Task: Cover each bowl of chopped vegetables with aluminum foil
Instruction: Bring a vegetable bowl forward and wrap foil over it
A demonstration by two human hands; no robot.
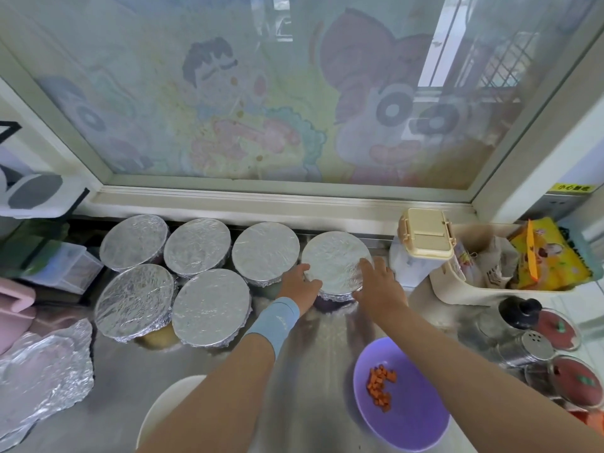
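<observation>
Six foil-covered bowls point(209, 308) along the far side, that's six! One open purple bowl point(408, 420) near right. One crumpled foil sheet point(42, 371) near left. On the right, two red-lidded jars point(557, 328) and one metal shaker point(536, 349).

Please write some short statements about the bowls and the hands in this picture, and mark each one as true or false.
1. Six foil-covered bowls stand on the counter. True.
2. The purple bowl with orange pieces is covered. False: it has no foil on it.
3. The left hand and the right hand both hold the rightmost covered bowl. True.
4. The spare foil lies right of the bowls. False: it lies at the left.
</observation>
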